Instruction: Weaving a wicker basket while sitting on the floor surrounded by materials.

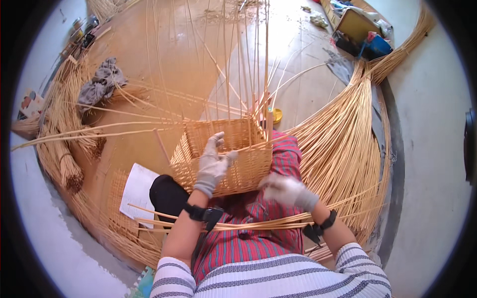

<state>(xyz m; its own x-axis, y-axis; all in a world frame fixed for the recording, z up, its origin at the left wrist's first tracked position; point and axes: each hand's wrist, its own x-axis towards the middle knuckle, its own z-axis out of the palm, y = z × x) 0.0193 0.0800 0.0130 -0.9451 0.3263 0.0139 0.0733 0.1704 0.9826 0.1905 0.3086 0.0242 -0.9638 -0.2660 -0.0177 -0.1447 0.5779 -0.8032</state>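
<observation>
A half-woven rectangular wicker basket (249,170) sits tilted on my lap, with long unwoven rods (228,74) rising and fanning out from its rim. My left hand (212,168), in a pale glove, lies against the near wall, its fingers stretched up past the rim and the thumb apart. Beside the basket's lower right corner is my right hand (289,190), gloved too and smeared by motion; whether it holds anything does not show. Several loose wicker rods (263,226) lie across my lap below both hands.
A big sheaf of wicker rods (343,144) spreads at the right. More bundles (64,144) and a grey cloth (103,82) lie at the left. Near my left knee is a white paper sheet (139,189). A yellow round object (277,115) stands beyond the basket, a blue container (377,47) far right.
</observation>
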